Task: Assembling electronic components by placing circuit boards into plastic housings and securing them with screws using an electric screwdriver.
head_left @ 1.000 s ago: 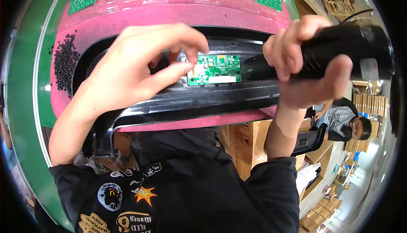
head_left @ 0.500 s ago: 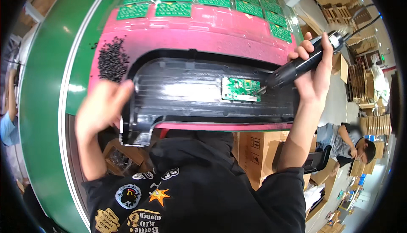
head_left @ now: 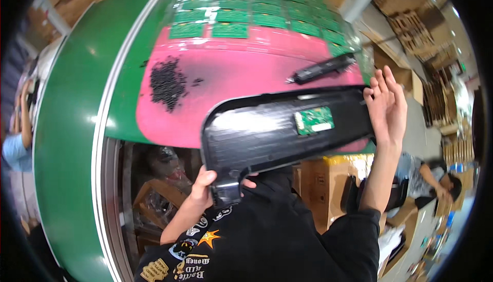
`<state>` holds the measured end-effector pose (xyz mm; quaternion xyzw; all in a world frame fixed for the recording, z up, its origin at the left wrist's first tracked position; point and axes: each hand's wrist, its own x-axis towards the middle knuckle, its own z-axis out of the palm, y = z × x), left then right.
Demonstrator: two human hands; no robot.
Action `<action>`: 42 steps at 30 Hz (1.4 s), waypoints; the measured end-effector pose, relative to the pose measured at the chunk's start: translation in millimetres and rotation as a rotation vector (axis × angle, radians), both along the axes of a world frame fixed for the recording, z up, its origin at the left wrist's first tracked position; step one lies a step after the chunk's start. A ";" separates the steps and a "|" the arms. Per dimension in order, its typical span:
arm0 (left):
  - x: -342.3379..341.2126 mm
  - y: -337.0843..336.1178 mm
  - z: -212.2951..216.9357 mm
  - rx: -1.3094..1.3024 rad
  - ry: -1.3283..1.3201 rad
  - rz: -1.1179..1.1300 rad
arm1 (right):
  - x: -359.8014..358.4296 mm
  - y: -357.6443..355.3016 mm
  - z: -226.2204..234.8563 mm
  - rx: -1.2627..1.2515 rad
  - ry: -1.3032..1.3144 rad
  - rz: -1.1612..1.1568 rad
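A long black plastic housing (head_left: 257,148) lies tilted at the near edge of the pink mat, its hollow side up. Inside it, toward the right, sits a green circuit board (head_left: 321,119). My left hand (head_left: 203,187) grips the housing's near left corner, thumb on top and fingertips showing past the edge. At the other end my right hand (head_left: 387,110) has its fingers stretched up and apart, the palm against the end of the housing. Beyond the housing a black electric screwdriver (head_left: 323,70) lies on the pink mat (head_left: 231,71).
A heap of small black screws (head_left: 168,84) lies on the mat's left side. Clear plastic trays with rows of green circuit boards (head_left: 231,30) stand at the back. Cardboard boxes (head_left: 314,187) are below the table edge. Another person (head_left: 429,179) is at the right.
My right hand has let go of the electric screwdriver, now lying on the mat. My left hand has taken hold of the housing's corner. The housing is turned and nearer to me.
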<state>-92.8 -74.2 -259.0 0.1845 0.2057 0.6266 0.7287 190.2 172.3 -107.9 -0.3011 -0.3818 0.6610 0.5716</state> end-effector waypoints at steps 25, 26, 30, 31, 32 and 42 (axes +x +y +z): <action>-268.0 -66.5 80.7 0.049 -0.012 1.496 | 416.0 -76.6 -266.3 -1.369 -1.380 -0.991; -336.1 -91.0 63.7 0.098 -0.030 1.769 | 405.0 -70.0 -259.9 -1.387 -1.442 -0.929; -349.7 -80.7 52.7 0.275 0.001 1.608 | 407.5 -69.2 -259.5 -1.393 -1.628 -0.784; -352.4 -80.5 50.0 0.093 -0.087 1.591 | 420.3 -72.3 -265.6 -1.364 -1.647 -0.770; -350.5 -80.2 52.6 -0.081 -0.171 1.568 | 428.8 -71.5 -269.6 -1.364 -1.661 -0.713; -204.9 7.5 87.8 -0.238 0.899 1.077 | 411.6 -76.1 -187.2 0.126 -1.174 -1.022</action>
